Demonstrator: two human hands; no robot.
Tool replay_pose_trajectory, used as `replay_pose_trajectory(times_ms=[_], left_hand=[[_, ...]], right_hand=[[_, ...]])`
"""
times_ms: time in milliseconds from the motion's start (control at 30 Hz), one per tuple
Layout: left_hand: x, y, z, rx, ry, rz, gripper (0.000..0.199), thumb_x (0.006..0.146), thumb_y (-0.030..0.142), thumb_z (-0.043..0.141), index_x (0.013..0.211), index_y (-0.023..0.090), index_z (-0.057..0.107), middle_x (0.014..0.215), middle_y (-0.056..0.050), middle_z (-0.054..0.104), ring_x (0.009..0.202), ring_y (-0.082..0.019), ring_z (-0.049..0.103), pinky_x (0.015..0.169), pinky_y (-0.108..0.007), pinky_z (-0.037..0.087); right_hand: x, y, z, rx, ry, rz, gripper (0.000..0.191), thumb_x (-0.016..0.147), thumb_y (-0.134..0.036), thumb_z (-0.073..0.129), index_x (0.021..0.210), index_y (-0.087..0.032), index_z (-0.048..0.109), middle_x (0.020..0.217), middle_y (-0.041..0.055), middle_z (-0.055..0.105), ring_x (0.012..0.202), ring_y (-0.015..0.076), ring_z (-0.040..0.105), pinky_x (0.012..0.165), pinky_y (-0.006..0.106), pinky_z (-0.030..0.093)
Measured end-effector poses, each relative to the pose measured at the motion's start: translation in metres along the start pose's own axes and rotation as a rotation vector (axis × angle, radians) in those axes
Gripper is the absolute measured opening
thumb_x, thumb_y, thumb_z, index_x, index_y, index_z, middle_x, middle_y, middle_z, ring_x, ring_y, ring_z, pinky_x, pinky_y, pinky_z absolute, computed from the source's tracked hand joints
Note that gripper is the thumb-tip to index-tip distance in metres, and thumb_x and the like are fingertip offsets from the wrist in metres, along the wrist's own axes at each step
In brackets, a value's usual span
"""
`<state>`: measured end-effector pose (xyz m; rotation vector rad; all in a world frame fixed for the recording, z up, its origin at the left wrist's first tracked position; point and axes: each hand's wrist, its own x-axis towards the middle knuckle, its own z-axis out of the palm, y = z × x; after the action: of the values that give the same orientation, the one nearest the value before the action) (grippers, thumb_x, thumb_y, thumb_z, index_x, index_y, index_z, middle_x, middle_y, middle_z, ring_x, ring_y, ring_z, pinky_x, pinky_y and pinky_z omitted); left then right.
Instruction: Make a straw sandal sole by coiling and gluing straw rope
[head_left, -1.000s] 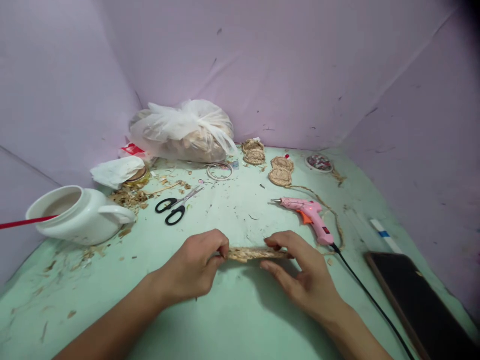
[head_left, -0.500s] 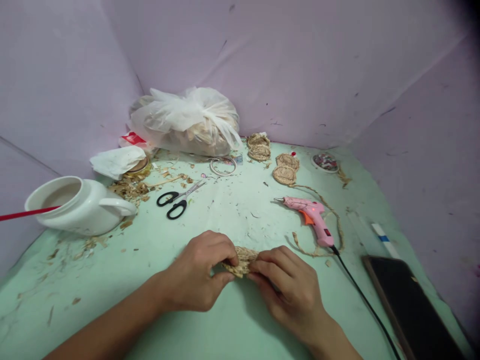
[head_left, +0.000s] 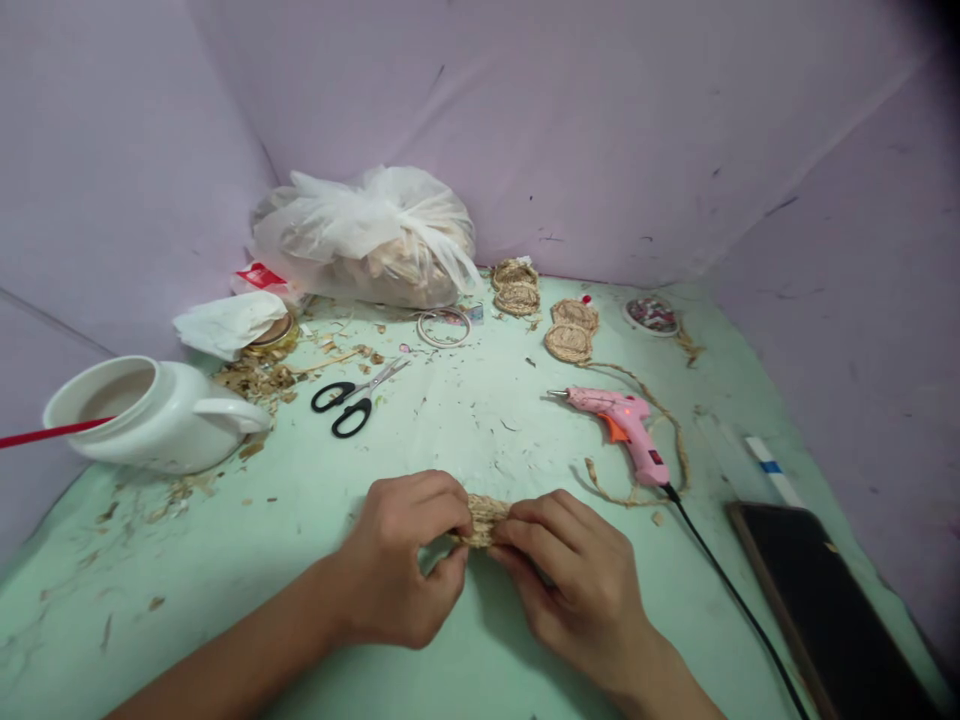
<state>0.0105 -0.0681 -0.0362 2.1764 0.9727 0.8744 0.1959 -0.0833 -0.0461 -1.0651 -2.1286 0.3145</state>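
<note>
A small woven straw piece (head_left: pixel 486 518) is held between my two hands near the front middle of the table. My left hand (head_left: pixel 409 555) pinches its left end between thumb and fingers. At its right end, my right hand (head_left: pixel 574 575) grips it the same way, fingers bent. The fingers cover both ends of the piece. Beyond the right hand lies a pink glue gun (head_left: pixel 626 425) with an orange trigger, on its side. Black-handled scissors (head_left: pixel 356 400) rest open, farther back and to the left.
White pitcher (head_left: pixel 180 420) on the left with a red stick; tied plastic bag (head_left: pixel 367 240) at the back; braided pieces (head_left: pixel 571 330) with a trailing cord; bead dish (head_left: pixel 651 316); phone (head_left: pixel 825 610) at right beside the glue gun's cable (head_left: pixel 735 590). Straw scraps lie scattered.
My left hand has moved slightly down, and its thumb has shifted on the straw piece. Both hands still hold it. The view has shifted a little.
</note>
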Motion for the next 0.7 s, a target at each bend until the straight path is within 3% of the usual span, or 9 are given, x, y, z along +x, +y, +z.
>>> replay_pose_trajectory(times_ms=[333,700], left_hand=[[-0.003,0.005,0.008,0.03,-0.047,-0.178,0.019,0.05,0.008,0.043,0.06,0.02,0.032,0.061,0.0,0.043,0.057,-0.013,0.042,0.052,-0.027,0.033],[-0.003,0.013,0.011,0.163,-0.023,-0.055,0.017,0.052,0.009,0.044,0.061,0.019,0.035,0.063,-0.002,0.044,0.058,-0.015,0.043,0.052,-0.029,0.034]], right_hand=[[0.003,-0.011,-0.002,-0.045,-0.066,-0.028,0.013,0.074,-0.01,0.053,0.076,-0.019,0.063,0.069,0.0031,0.063,0.061,0.0154,0.05,0.054,0.028,0.038],[0.001,-0.013,0.001,-0.049,-0.092,-0.023,0.017,0.07,-0.008,0.051,0.076,-0.018,0.063,0.069,0.0034,0.063,0.06,0.0161,0.048,0.053,0.029,0.037]])
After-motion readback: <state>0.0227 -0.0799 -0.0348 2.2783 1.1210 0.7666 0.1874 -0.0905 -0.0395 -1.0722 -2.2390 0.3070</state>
